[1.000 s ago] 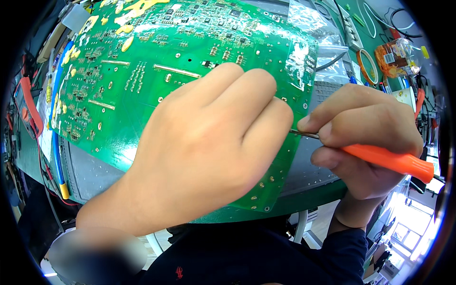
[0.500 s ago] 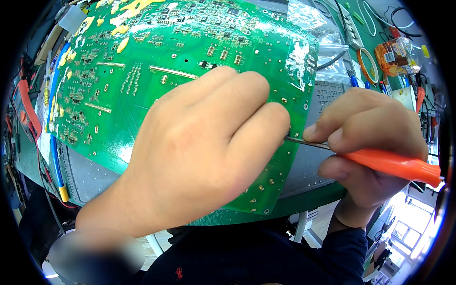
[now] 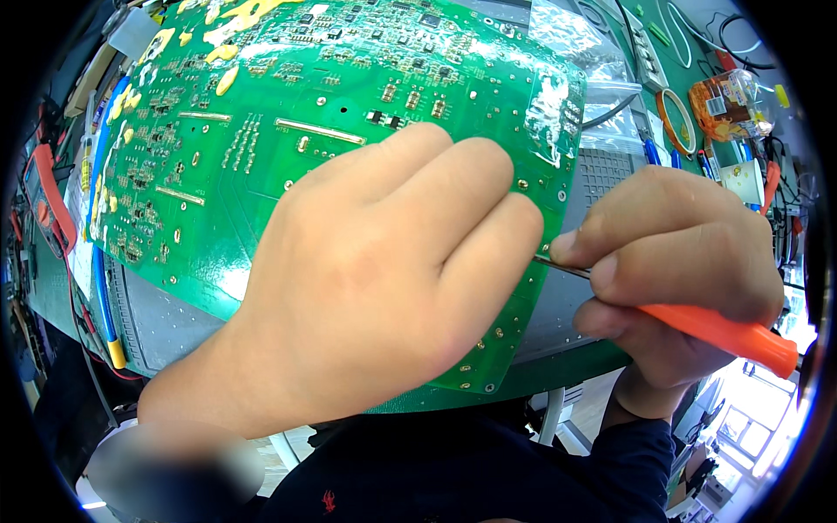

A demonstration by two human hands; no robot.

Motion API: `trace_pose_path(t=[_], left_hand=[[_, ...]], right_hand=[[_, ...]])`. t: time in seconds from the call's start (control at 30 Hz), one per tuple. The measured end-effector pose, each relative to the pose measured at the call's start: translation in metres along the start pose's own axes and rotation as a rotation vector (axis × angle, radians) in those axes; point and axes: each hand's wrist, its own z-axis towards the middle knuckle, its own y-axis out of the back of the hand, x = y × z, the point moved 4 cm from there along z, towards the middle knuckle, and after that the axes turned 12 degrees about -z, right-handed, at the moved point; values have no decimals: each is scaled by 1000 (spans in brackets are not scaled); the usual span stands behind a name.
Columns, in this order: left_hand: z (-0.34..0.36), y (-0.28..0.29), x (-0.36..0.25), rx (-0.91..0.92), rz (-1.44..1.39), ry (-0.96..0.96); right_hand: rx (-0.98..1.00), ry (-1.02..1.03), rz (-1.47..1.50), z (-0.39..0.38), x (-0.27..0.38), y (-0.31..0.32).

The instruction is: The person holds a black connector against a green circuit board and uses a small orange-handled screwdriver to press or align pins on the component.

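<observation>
A large green circuit board (image 3: 235, 174) lies under my hands, its face dotted with solder joints, small chips and yellow glue blobs. My left hand (image 3: 375, 261) rests over the board with fingers curled under. Its fingertips, and whatever they hold, are hidden. At the board's right edge my right hand (image 3: 689, 253) is closed round a thin metal-shafted tool with an orange-red handle (image 3: 724, 336). The thumb and fingers pinch its slender shaft (image 3: 568, 266). The shaft points left and its end disappears beside my left hand's knuckles; I cannot tell what it touches.
A grey mat (image 3: 148, 305) lies beneath the board on the green bench. Clear plastic bags (image 3: 584, 52), a power strip (image 3: 645, 61), a tape roll (image 3: 676, 122) and a plastic jar (image 3: 732, 105) stand behind on the right. A red-edged meter (image 3: 52, 200) sits at left.
Both hands have shifted slightly: my left hand a little to the right, my right hand with the tool slightly lower at the handle end. The board stays in place.
</observation>
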Motion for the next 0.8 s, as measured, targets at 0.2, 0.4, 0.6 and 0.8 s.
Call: trace_pose_path(t=[0.2, 0.4, 0.6, 0.8], left_hand=[[-2, -1, 1, 18, 35, -3], [-1, -2, -2, -12, 72, -25], [-4, -2, 0, -34, 66, -28], [-4, 0, -2, -26, 54, -8]], right_hand=[[-37, 22, -10, 0, 3, -3], [-104, 59, 21, -4, 2, -4], [-130, 68, 35, -3, 1, -6], [-95, 79, 47, 0, 0, 0]])
